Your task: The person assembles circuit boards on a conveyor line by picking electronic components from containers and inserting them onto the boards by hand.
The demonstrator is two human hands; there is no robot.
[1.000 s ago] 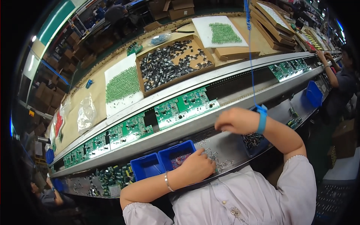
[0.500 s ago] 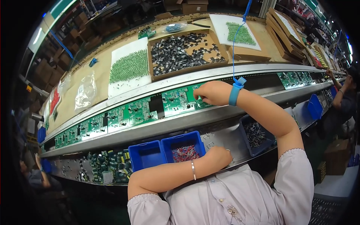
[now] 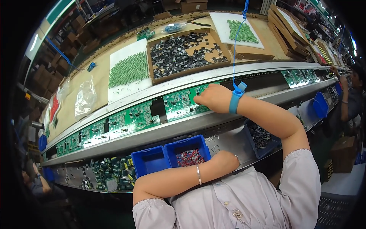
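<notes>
On the conveyor line, the right hand (image 3: 214,98), wearing a blue wrist strap (image 3: 235,100), rests its curled fingers on a green circuit board (image 3: 183,102); whether they pinch a part cannot be told. The left hand (image 3: 224,162) lies closed on the metal surface (image 3: 225,142) beside a blue bin (image 3: 188,152) of red-striped components.

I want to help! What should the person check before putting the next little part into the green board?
1. Right hand on the green circuit board: ok.
2. Blue wrist strap worn, cord attached: ok.
3. Left hand on the metal ledge beside the blue bin of red parts: ok.
4. Part held in the left fingers: cannot tell.
5. Board sits flat in the conveyor rails: ok.
6. Part fully seated under the right hand: cannot tell.
</notes>
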